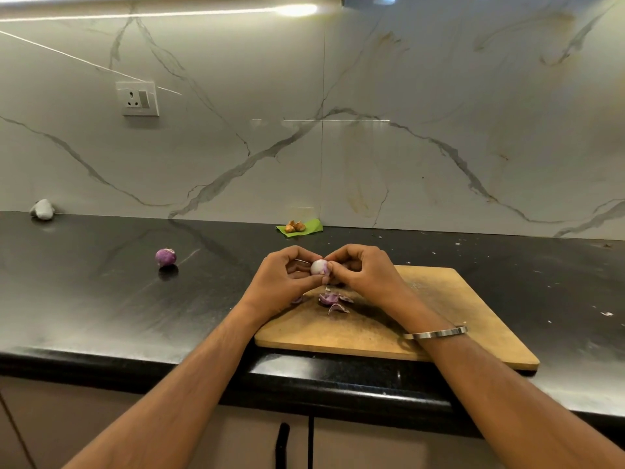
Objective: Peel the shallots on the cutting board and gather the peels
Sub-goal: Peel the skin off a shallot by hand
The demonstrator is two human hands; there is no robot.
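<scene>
Shallot (pixel 319 267) between both hands' fingertips (pixel 329 265)

No text, label, brand or number is showing legibly anywhere. The wall socket (pixel 140 98) is bearing no readable marking, and the cutting board (pixel 439 319) is showing none either.

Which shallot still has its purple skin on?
The shallot on the counter, left of the cutting board. The shallot in the hands is mostly peeled and white.

shallots: 2 (pixel 319 267) (pixel 165 257) | cutting board: 1 (pixel 439 299) | hands: 2 (pixel 287 275) (pixel 363 270) | wall socket: 1 (pixel 140 98)
</scene>
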